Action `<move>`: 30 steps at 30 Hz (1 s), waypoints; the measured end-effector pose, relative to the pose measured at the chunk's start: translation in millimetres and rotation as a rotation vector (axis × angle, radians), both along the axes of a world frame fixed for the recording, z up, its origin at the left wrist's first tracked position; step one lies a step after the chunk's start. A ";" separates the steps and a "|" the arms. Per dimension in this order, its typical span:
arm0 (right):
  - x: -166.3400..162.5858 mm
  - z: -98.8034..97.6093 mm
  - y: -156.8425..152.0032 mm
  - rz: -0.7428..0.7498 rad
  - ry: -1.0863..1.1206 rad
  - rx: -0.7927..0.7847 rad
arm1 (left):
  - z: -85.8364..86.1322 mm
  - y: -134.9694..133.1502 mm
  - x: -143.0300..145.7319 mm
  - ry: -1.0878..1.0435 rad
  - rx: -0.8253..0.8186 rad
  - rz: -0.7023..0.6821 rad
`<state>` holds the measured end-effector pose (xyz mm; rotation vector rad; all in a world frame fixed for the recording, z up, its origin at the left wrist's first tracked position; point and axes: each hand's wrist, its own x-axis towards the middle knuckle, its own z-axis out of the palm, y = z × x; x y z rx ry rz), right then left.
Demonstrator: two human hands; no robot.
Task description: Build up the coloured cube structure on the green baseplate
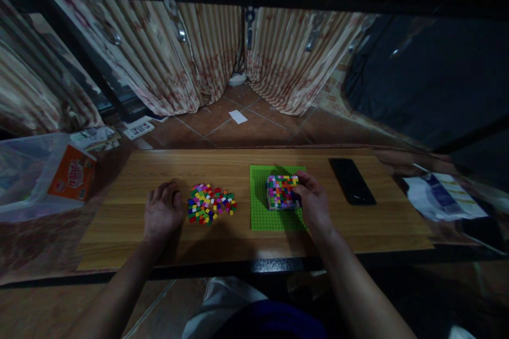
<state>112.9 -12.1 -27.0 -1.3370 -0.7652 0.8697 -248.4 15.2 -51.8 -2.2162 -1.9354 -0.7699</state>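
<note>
My left hand (pixel 162 212) rests on the wooden table, its fingers loosely bent and the thumb apart, with nothing seen in it. Just right of it lies a loose pile of small coloured toy bricks (pixel 207 202). A green studded baseplate (pixel 259 219) lies flat in front of me. On it sits a block of many-coloured toy bricks (pixel 281 192), packed in rows. My right hand (pixel 315 201) closes on the right edge of this block, thumb over the top and index finger at the far corner. The other fingers are partly hidden.
A black phone (pixel 352 181) lies on the table (pixel 222 168) to the right of the baseplate. Left of the table stands a clear plastic bin (pixel 27 169) with an orange box (pixel 72 174). A white and purple package (pixel 441 196) lies beyond the table's right end.
</note>
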 end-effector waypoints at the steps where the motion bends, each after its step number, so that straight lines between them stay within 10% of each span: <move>1: 0.7 -0.5 -0.3 0.009 0.007 0.001 | 0.3 -0.2 0.1 0.003 -0.002 0.000; 21: 13.2 -2.7 -4.7 0.079 -0.027 -0.037 | -2.2 -0.6 1.5 -0.022 -0.029 0.035; 28: -1.7 21.6 -24.4 -0.108 -0.647 0.079 | -0.5 -2.8 4.5 -0.039 -0.044 0.045; 30: -27.8 29.6 -31.9 0.050 -0.725 0.174 | 0.3 -3.2 4.9 -0.049 -0.050 0.050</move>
